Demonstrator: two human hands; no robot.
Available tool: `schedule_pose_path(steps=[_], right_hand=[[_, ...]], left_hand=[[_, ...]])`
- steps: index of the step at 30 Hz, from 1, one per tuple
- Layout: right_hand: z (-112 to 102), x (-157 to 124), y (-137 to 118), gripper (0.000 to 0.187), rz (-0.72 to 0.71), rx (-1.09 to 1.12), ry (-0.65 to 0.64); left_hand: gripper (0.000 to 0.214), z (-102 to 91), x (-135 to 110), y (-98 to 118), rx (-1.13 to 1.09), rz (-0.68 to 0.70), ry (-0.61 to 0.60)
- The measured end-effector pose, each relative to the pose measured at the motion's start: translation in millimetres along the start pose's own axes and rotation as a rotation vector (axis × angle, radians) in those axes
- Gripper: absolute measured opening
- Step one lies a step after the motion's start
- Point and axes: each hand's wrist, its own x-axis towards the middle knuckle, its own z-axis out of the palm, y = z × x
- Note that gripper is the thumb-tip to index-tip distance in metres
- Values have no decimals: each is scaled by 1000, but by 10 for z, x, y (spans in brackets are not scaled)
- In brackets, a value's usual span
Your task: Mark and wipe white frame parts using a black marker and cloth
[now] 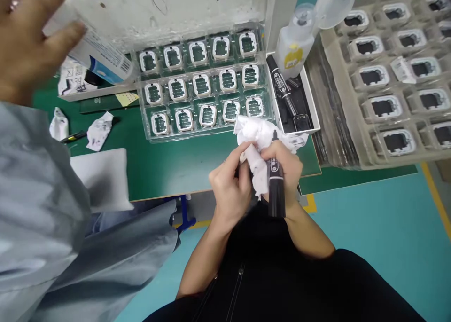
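Observation:
My left hand (pixel 229 183) is closed over the green bench's front edge. Between its thumb and forefinger shows the pale edge of a small part (pixel 243 157), mostly hidden by the fingers and cloth. My right hand (pixel 289 174) grips a black marker (pixel 276 190), its tip pointing away from me. The same hand presses a crumpled white cloth (pixel 260 169) against the small part. More white cloth (pixel 259 129) spreads beyond my fingers. Just past it lies a clear plastic tray (pixel 183 136) with rows of white rounded-square frames (pixel 207 115).
At right, a white box (pixel 314 110) holds markers and a plastic bottle (pixel 295 44). Stacked trays (pixel 338 101) of frames stand beyond it. At left, a co-worker's hand (pixel 31 40) is by a white bottle (pixel 105 58); stained cloths (pixel 99 131) and white paper (pixel 105 176) lie nearby.

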Motion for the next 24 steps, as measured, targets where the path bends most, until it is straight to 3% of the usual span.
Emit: schedule_pose_path(steps=[11, 17, 21, 24], right_hand=[[-31, -24, 30, 35, -75, -44, -29], [-3, -3, 35, 44, -11, -3, 246], [-6, 11, 10, 46, -38, 19, 279], [-23, 21, -22, 49, -21, -1, 235]], left_hand=[[30, -18, -8, -18, -33, 43, 13], [21, -75, 41, -16, -240, -63, -8], [22, -113, 63, -15, -325, -137, -26], [19, -125, 76, -8, -364, -128, -41]])
